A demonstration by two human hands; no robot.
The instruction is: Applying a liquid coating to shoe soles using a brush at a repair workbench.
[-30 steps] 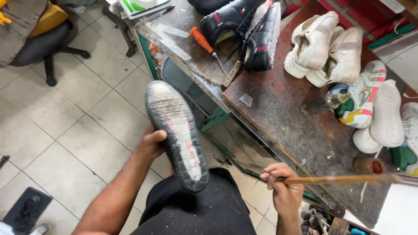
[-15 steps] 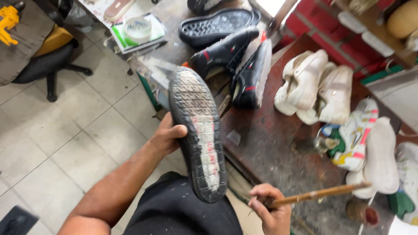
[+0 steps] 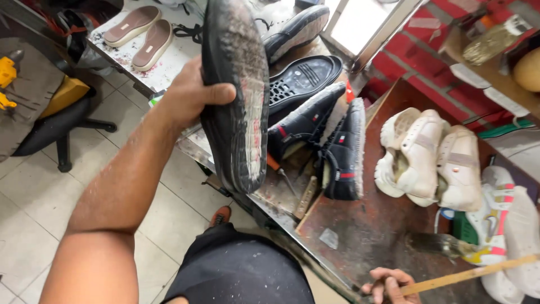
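Note:
My left hand [image 3: 188, 95] grips a black shoe sole [image 3: 239, 95] by its edge and holds it up over the bench, its worn, glue-streaked face toward me. At the bottom right my right hand [image 3: 388, 284] is closed on the wooden handle of a glue brush [image 3: 467, 274]. The brush's wet bristles [image 3: 436, 245] hover over the brown workbench [image 3: 371, 225]. A pair of black shoes [image 3: 326, 138] lies just beyond the raised sole.
White shoes [image 3: 427, 157] lie on the bench to the right, with more white and coloured sneakers [image 3: 506, 225] at the edge. A black sole [image 3: 301, 79] and two tan insoles [image 3: 143, 34] sit on the far table. An office chair [image 3: 50, 118] stands left on the tiled floor.
My left hand has lifted the sole higher and farther forward, over the bench. The view has swung up and right. My right hand with the brush stays low at the bench edge.

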